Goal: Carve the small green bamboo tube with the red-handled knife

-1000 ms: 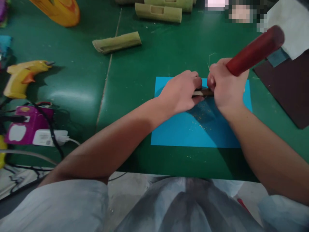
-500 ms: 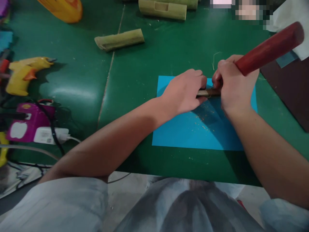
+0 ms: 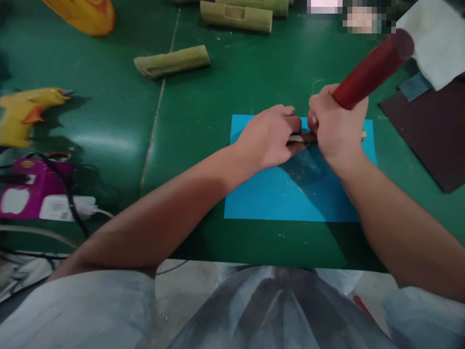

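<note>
My left hand [image 3: 271, 135] is closed around one end of a thin strip [image 3: 296, 138], which looks like bamboo or wood, over a blue sheet [image 3: 261, 198]. Just to its right, my right hand [image 3: 339, 123] grips a thick red handle [image 3: 374, 72] that slants up and to the right. The tool's working end is hidden beneath my right hand. A pale tip of the strip shows beyond that hand's right side. Small shavings [image 3: 300, 177] lie on the sheet below my hands.
Cut bamboo pieces [image 3: 172, 62] lie at the back of the green table [image 3: 119, 106]. At the left are a yellow glue gun [image 3: 32, 109], a purple power block [image 3: 27, 186] and cables. A dark brown board [image 3: 428, 131] and white cloth [image 3: 432, 43] occupy the right.
My right hand has shifted slightly left, and the red handle now stands steeper. More of the strip shows past its right side. The whole view has moved a little.
</note>
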Demonstrator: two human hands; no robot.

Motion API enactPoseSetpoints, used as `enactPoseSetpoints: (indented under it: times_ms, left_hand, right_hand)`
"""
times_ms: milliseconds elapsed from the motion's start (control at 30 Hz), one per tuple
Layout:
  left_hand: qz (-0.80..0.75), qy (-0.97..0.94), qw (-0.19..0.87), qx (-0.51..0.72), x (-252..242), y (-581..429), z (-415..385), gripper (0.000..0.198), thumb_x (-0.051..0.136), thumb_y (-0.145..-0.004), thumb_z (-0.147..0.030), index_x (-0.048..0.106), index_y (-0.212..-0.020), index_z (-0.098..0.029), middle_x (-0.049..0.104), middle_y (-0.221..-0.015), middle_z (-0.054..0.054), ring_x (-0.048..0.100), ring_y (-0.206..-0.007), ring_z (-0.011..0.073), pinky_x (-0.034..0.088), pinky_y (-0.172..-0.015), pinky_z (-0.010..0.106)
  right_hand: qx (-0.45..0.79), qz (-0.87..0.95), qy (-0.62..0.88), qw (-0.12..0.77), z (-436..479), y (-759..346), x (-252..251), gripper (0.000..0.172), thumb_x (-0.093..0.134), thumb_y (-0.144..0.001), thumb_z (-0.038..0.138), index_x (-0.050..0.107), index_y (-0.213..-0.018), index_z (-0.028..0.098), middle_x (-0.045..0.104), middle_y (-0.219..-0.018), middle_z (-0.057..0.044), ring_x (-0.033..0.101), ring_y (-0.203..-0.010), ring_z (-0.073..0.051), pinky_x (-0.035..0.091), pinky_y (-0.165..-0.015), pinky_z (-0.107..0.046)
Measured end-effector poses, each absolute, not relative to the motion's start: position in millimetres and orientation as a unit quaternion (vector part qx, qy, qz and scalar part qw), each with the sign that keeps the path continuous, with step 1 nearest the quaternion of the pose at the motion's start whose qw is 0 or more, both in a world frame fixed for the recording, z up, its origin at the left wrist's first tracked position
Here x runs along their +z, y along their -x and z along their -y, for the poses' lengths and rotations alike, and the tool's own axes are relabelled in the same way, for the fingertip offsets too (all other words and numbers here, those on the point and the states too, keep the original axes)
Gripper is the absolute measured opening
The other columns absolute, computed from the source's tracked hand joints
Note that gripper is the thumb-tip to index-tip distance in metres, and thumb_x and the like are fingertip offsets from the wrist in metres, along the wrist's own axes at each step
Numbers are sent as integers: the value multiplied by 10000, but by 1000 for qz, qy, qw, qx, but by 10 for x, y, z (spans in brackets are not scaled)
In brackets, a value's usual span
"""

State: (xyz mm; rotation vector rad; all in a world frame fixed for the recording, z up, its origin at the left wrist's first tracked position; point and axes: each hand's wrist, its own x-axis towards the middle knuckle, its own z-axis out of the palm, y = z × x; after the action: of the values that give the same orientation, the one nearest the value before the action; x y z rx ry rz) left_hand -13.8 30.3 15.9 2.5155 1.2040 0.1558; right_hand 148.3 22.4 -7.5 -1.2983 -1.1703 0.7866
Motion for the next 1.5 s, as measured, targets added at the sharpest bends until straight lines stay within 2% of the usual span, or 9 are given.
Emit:
enactPoseSetpoints:
  times_ms: [67, 267, 500, 533, 867, 1067, 1233, 1400, 1500]
  left_hand:
    - [-420, -890, 173, 50, 149, 151, -312, 191, 698, -1078, -349, 851, -1166, -277, 852, -1341, 144, 789, -1372, 389, 625, -1095, 497]
    - [-424, -887, 174, 52, 174, 172, -314, 199, 672, -1100, -401, 832, -1153, -297, 841, -1349, 137, 765, -1345, 383, 613, -1061, 499]
    - [-427, -887, 170, 32, 221, 142, -288, 239, 667, -1103, -383, 835, -1228, -268, 828, -1393, 159, 763, -1349, 402, 606, -1066, 523]
    - [-426, -889, 166, 33, 209, 142, -292, 237, 664, -1106, -391, 836, -1217, -272, 827, -1400, 157, 762, -1358, 405, 607, -1061, 521]
    - [-386, -901, 149, 128, -43, 195, -405, 204, 697, -1066, -456, 818, -1007, -302, 824, -1213, 145, 771, -1187, 400, 607, -924, 534]
    - [-379, -902, 148, 142, -94, 206, -441, 225, 708, -1053, -475, 776, -916, -309, 817, -1145, 137, 766, -1126, 385, 599, -906, 534]
    - [-365, -912, 129, 132, -94, 222, -438, 227, 673, -1092, -467, 818, -1056, -297, 820, -1251, 147, 764, -1188, 401, 598, -949, 553]
    - [-378, -911, 111, 125, -31, 191, -382, 295, 796, -997, -406, 801, -1266, -286, 811, -1373, 160, 752, -1251, 416, 590, -976, 539]
    - [-380, -913, 107, 102, 19, 175, -343, 293, 744, -1037, -378, 784, -1298, -252, 815, -1363, 173, 755, -1256, 409, 587, -1009, 541]
  right_hand:
    - [350, 490, 561, 568, -224, -1486, -62, 585, 828, -893, 221, 385, -522, 311, 320, -587, 9, 306, -630, -214, 358, -654, -453]
    - [338, 455, 573, 592, -219, -1461, 13, 516, 757, -851, 233, 401, -496, 346, 370, -549, -19, 428, -612, -261, 454, -621, -476]
    - [326, 453, 526, 642, -239, -1463, -17, 543, 747, -907, 154, 452, -498, 356, 410, -525, 17, 319, -531, -210, 386, -568, -439]
    - [346, 473, 521, 621, -245, -1467, -28, 515, 753, -929, 145, 505, -529, 354, 461, -553, 13, 366, -559, -222, 428, -601, -444]
    - [305, 525, 520, 600, -291, -1526, -142, 537, 825, -922, 194, 439, -579, 340, 389, -600, 29, 355, -639, -218, 405, -688, -427]
    - [356, 502, 512, 600, -300, -1505, -116, 596, 815, -909, 125, 409, -527, 335, 356, -508, 50, 297, -526, -187, 368, -562, -403]
    - [329, 450, 424, 714, -299, -1457, -102, 475, 596, -843, 24, 479, -510, 342, 368, -461, 56, 308, -426, -163, 268, -491, -388]
    - [336, 473, 426, 694, -245, -1472, -116, 421, 644, -874, 108, 484, -556, 333, 450, -517, 43, 328, -469, -161, 325, -523, -369]
    - [299, 506, 433, 683, -208, -1507, -100, 387, 670, -911, 152, 499, -614, 332, 464, -561, 39, 353, -502, -179, 355, -577, -388]
